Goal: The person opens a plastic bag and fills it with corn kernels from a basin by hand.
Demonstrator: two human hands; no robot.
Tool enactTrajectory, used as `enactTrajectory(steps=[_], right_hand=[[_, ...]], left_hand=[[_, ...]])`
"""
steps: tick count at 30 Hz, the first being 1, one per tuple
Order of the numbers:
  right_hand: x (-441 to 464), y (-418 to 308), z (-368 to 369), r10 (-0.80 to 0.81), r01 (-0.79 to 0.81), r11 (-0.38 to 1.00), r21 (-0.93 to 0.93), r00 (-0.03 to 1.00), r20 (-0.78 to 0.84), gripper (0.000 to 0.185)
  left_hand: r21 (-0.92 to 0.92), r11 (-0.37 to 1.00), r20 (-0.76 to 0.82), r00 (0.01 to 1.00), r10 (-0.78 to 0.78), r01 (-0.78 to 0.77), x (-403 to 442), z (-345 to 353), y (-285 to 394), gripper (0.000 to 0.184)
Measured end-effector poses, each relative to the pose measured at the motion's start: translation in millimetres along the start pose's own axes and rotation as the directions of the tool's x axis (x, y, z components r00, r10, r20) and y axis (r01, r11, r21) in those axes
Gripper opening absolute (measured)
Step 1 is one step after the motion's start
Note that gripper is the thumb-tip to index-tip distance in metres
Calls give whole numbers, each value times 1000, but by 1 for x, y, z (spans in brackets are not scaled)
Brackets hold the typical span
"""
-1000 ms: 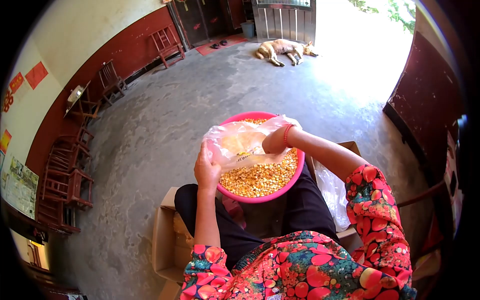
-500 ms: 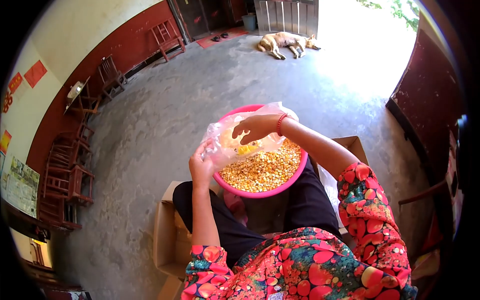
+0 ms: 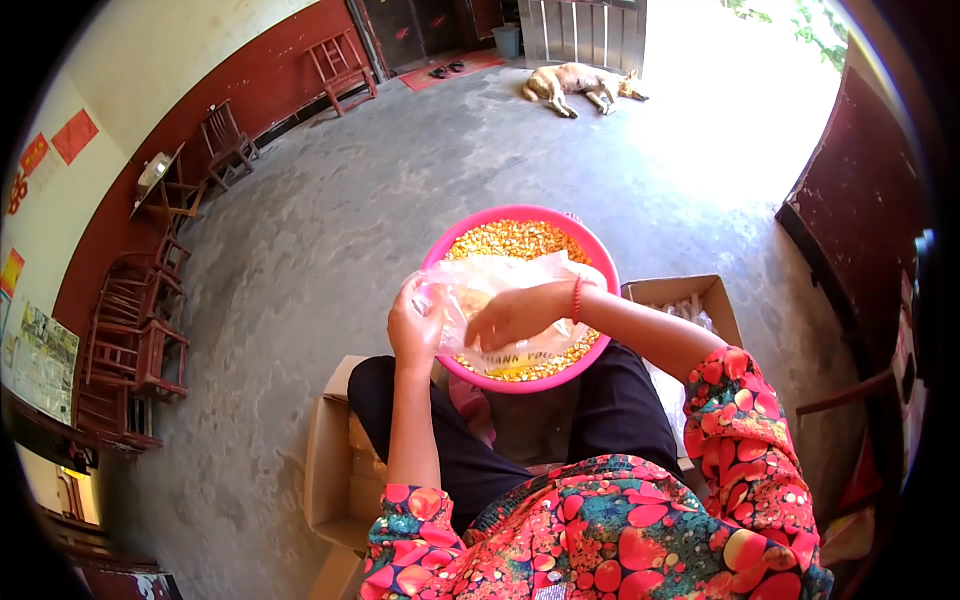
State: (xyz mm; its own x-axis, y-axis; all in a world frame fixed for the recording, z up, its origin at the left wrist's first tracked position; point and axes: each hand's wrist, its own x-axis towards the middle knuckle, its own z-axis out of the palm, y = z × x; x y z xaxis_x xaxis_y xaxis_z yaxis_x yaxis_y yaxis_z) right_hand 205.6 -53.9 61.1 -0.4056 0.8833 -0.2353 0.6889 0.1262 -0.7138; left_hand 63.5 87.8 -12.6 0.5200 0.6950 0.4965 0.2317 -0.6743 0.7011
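Observation:
A pink basin (image 3: 606,262) of loose corn kernels (image 3: 522,238) sits at my knees. Across its middle lies a thin, pinkish see-through plastic bag (image 3: 545,268) with "THANK YOU" lettering on its near part. At the basin's left rim, my left hand (image 3: 413,322) pinches the bag's left edge. My right hand (image 3: 522,312), with a red bracelet at its wrist, reaches over the bag with fingers pointing down and left. Its fingertips are blurred and partly behind the plastic, so I cannot make out whether they hold anything.
Cardboard boxes stand beside both legs; the right box (image 3: 718,295) holds clear plastic items, and the left box (image 3: 328,475) is open. A dog (image 3: 580,84) lies near the doorway. Wooden chairs (image 3: 160,365) line the left wall.
My right hand has moved down and nearer to me, into or against the bag. The bag has shifted nearer too, baring kernels on the basin's far side and showing its lettering.

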Motion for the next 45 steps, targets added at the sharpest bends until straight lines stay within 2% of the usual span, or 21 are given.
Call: enactTrajectory(steps=[4, 6, 7, 9, 11, 15, 19, 21, 23, 24, 25, 26, 27, 28, 31, 37, 40, 41, 43, 44, 45], right_hand=[[-46, -37, -19, 220, -29, 844, 536, 930, -296, 49], [-62, -49, -17, 211, 24, 772, 635, 933, -292, 51], [-67, -49, -12, 219, 26, 845, 534, 894, -391, 52], [-68, -47, -3, 293, -126, 939, 319, 779, -554, 63], [-58, 1, 15, 74, -323, 937, -135, 559, -826, 74], [-47, 44, 27, 151, -459, 886, -58, 406, -901, 78], [-22, 59, 39, 301, -662, 747, -60, 417, -858, 75], [-11, 72, 45, 142, -673, 728, -134, 339, -930, 52], [-5, 93, 40, 243, -588, 808, -29, 378, -893, 28], [2, 105, 42, 153, -491, 871, -27, 322, -935, 14], [7, 109, 35, 303, -514, 854, 86, 355, -884, 15], [11, 112, 35, 448, -138, 894, 426, 297, -843, 17], [12, 106, 34, 580, 275, 705, 654, 307, -755, 18], [5, 96, 29, 610, 397, 564, 724, 390, -690, 20], [2, 88, 15, 561, 595, 373, 712, 467, -683, 18], [15, 110, -2, 561, 716, 311, 624, 391, -729, 16], [17, 95, -10, 430, 12, 896, 443, 219, -876, 25], [15, 88, -4, -137, -451, 881, -141, 41, -990, 26], [11, 44, 3, -174, -399, 895, -199, 97, -980, 25], [10, 29, 10, -9, -88, 996, -33, 259, -966, 21], [3, 12, 17, 7, -149, 987, -61, 415, -910, 18]], left_hand=[[18, 999, 31, 999, -29, 29, -1, 7, -6, 36], [-367, 920, 63, 991, -121, 136, 3, 17, -16, 50], [-366, 920, 63, 990, -123, 137, 5, 17, -13, 50], [-616, 591, 342, 853, -395, 521, 6, 12, 1, 58], [-639, 528, 411, 828, -380, 559, 6, 7, 8, 57], [-661, 462, 506, 806, -308, 591, 8, 4, 5, 55], [-731, 301, 551, 790, -267, 612, 8, 8, -4, 42], [-657, 277, 570, 702, -427, 701, 10, 10, -1, 28], [-668, 432, 517, 795, -317, 607, 1, 9, 9, 32], [-521, 747, 385, 894, -228, 414, -2, 17, -6, 33], [-284, 945, 281, 956, -82, 164, -2, 17, -4, 33], [-89, 995, 260, 965, -23, 47, -5, 11, -4, 27], [-93, 995, 261, 965, -19, 44, -4, 12, -3, 27], [-93, 990, 272, 959, -74, 103, -4, 13, -3, 25], [-150, 967, 285, 946, -155, 204, -4, 21, -16, 22], [-214, 943, 175, 960, -220, 255, -1, 21, -15, 21], [-338, 908, 98, 969, -228, 248, 0, 24, -22, 19], [-347, 918, 43, 981, -190, 193, -2, 26, -29, 20], [-335, 935, 15, 992, -123, 121, 0, 33, -35, 24], [-319, 947, -11, 999, -51, 45, 1, 35, -36, 31], [-319, 947, -13, 999, -53, 46, 2, 32, -28, 31]])
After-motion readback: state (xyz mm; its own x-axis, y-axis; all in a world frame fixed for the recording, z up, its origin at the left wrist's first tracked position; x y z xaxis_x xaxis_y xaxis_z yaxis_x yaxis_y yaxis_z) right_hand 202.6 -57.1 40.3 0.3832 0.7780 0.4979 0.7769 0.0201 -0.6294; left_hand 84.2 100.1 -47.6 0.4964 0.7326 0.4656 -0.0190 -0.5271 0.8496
